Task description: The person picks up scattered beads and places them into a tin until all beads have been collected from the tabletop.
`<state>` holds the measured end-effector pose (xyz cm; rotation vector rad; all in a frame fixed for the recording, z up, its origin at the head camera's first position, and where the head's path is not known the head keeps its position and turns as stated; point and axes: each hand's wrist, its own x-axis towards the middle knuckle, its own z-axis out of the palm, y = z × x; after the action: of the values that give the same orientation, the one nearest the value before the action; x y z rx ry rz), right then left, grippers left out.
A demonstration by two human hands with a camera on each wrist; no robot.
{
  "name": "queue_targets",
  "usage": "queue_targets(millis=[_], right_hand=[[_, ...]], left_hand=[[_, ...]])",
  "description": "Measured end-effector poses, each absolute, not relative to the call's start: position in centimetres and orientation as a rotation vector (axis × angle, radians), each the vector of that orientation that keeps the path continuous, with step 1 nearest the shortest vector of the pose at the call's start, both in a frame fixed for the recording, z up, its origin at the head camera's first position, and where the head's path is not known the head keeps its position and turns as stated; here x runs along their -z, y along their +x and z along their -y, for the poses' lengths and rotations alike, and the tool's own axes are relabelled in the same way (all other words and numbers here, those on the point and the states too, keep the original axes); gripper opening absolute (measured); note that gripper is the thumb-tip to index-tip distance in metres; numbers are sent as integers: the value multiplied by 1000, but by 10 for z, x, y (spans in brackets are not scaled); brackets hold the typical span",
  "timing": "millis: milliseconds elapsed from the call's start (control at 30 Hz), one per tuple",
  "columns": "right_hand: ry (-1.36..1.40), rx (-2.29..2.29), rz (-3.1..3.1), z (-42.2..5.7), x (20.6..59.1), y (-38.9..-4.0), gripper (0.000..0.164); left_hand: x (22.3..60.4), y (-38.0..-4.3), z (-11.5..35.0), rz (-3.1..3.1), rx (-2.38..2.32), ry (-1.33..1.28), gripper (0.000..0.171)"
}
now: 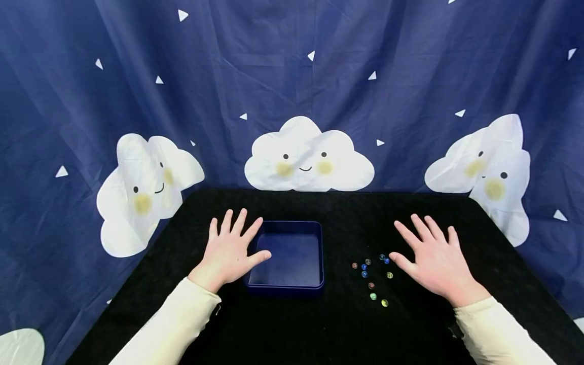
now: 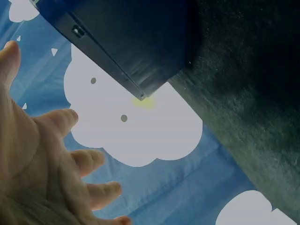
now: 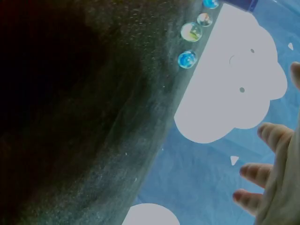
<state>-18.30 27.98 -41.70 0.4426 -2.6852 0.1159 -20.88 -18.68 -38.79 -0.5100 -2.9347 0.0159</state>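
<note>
My left hand (image 1: 229, 252) is spread palm down, its thumb and forefinger overlapping the left side of a dark blue square box (image 1: 323, 253) in the head view. The left wrist view shows the box's outer wall (image 2: 126, 42) beside that hand's spread fingers. On the right, my right hand (image 1: 435, 261) has its fingers spread and nothing in its grasp. Several glass marbles lie just left of its thumb: blue ones (image 1: 364, 274), a green one (image 1: 373, 296), a yellow one (image 1: 385, 303) and a reddish one (image 1: 371, 286). A blue marble (image 3: 187, 59) also shows in the right wrist view.
Black cloth (image 1: 292, 329) covers the table. Behind it hangs a blue curtain (image 1: 274, 61) printed with smiling white clouds (image 1: 305, 147) and small white triangles. The box stands left of the marbles, with a strip of black cloth between them.
</note>
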Motion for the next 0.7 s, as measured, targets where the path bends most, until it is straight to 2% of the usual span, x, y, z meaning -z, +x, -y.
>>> queue_targets(millis=[233,700], right_hand=[[490,-156,2700,-279,420,-182,69],[531,-316,2739,-283,425,-185,60]], left_hand=[[391,-206,185,3006,143,-526,87],[399,-223,192,3143,787,-302,85]])
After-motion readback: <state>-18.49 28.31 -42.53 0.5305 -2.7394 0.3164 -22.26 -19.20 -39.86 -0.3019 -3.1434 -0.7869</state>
